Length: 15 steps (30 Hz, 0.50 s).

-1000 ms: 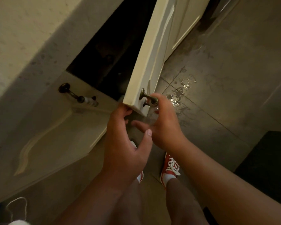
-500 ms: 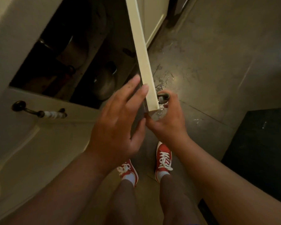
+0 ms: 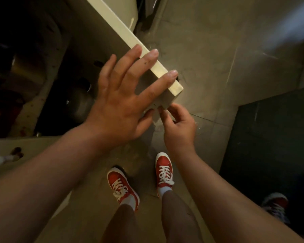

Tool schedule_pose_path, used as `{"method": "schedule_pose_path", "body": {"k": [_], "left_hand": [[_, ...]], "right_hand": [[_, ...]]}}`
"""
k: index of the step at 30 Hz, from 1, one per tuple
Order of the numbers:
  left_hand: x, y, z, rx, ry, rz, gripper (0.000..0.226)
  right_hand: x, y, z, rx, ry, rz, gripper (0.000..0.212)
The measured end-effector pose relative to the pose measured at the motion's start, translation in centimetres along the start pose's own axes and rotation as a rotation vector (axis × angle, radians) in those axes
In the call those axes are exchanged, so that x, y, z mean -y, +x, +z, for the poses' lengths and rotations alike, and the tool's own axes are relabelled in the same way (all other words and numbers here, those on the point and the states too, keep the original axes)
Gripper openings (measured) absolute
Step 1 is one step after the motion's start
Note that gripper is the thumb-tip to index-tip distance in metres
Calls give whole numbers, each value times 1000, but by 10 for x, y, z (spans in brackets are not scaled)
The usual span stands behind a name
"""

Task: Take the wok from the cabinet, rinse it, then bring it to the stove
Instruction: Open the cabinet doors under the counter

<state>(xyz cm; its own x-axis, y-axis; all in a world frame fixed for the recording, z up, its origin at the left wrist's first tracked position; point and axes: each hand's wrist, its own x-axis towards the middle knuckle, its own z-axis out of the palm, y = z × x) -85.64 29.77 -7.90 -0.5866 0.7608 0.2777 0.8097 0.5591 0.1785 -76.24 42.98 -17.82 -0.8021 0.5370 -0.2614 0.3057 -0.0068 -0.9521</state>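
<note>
The cream cabinet door [image 3: 125, 32] stands swung open, its edge toward me. My left hand [image 3: 119, 102] lies spread and flat against the door's inner side, fingertips over the edge. My right hand [image 3: 179, 130] is just below the door's lower corner, thumb and fingers pinched at that corner. The door handle is hidden. Inside the dark cabinet [image 3: 25, 41] sits a rounded metal vessel [image 3: 79, 104] on the lower level, and a larger shiny pot [image 3: 28, 71] sits further in. I cannot tell which of them is the wok.
The neighbouring cabinet door [image 3: 25, 144] at the left is closed, its handle [image 3: 7, 157] at the frame edge. My red shoes [image 3: 123, 186] stand on the grey tiled floor [image 3: 218, 50]. A dark mat [image 3: 270, 146] lies at the right, with another shoe [image 3: 275, 206] on it.
The door has swung wider open toward the right. My left hand moved from beside the edge onto the door's inner side. My right hand shifted off the handle down to the lower corner.
</note>
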Motion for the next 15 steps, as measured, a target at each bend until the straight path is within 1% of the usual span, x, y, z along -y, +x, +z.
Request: {"method": "schedule_pose_path", "body": {"k": [3,6,10,12,15], "left_hand": [[7,22,7,33,57,51,77],[6,48,16,29,109,54,74],[-1,87,29,45,168,3,82],[-5,107,35,47,191,-35,86],[-9,134,43,38,211,-85,87]], "right_hand": [[2,27,-9,-75,-31,10,14],[6,56,-19,-123,-62,6,14],[17,100,-33,-142,-72,-74,25],[22,123,-41,-147,-91,-106,26],[27,157,-49,-125,-123,-118,13]]}}
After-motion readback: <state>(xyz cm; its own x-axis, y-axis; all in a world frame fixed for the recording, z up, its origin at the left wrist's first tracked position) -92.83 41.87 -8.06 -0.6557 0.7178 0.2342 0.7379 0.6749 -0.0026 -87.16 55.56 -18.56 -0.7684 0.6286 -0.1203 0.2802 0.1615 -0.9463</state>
